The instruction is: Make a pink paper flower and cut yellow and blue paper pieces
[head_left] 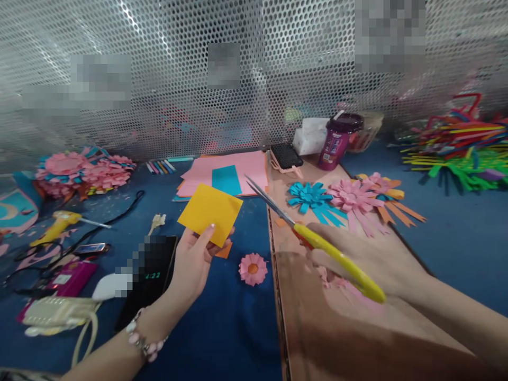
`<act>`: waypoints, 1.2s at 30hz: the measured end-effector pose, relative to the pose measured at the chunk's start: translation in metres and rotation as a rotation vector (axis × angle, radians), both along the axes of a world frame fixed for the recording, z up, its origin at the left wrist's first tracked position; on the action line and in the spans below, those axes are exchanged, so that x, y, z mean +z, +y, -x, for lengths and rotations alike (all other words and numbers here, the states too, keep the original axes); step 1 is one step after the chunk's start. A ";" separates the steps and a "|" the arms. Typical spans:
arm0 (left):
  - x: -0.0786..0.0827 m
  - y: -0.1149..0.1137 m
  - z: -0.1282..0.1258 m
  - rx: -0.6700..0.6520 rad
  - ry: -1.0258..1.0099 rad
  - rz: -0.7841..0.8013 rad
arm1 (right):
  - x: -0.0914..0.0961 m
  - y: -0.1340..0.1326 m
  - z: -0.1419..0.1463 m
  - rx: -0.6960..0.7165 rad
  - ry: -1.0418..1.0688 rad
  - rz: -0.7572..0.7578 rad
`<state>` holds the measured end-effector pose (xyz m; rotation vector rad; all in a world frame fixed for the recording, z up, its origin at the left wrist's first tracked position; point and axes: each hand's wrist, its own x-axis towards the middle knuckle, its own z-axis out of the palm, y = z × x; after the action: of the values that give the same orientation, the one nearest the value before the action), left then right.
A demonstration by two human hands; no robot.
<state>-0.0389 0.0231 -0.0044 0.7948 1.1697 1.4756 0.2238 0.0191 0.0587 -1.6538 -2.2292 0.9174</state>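
My left hand (192, 259) pinches a square of orange-yellow paper (209, 213) by its lower corner and holds it up over the blue table. My right hand (369, 259) grips yellow-handled scissors (317, 241); their blades are slightly apart and point up and left toward the paper without touching it. A small pink paper flower (253, 268) lies on the table between my hands. A small orange scrap (224, 251) shows just below the held paper.
Pink and teal sheets (226, 174) lie behind. Finished paper flowers (349, 198) rest on a brown board (317, 317). A phone (153, 275), glue gun (59, 225), cords and pink flowers (85, 172) sit left. A purple cup (337, 140) and colourful strips (460, 145) stand by the perforated metal screen (166, 79).
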 end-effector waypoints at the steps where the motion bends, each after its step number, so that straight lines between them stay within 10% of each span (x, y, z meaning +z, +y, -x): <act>1: 0.001 -0.001 0.000 0.000 0.005 -0.009 | 0.004 -0.001 0.004 -0.005 -0.043 0.007; 36: 0.001 -0.010 -0.003 -0.146 0.065 0.029 | 0.000 -0.007 0.019 0.044 -0.126 0.116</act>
<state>-0.0361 0.0126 -0.0039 0.8952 1.1539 1.3187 0.2048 0.0119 0.0585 -1.7643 -2.3441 0.9969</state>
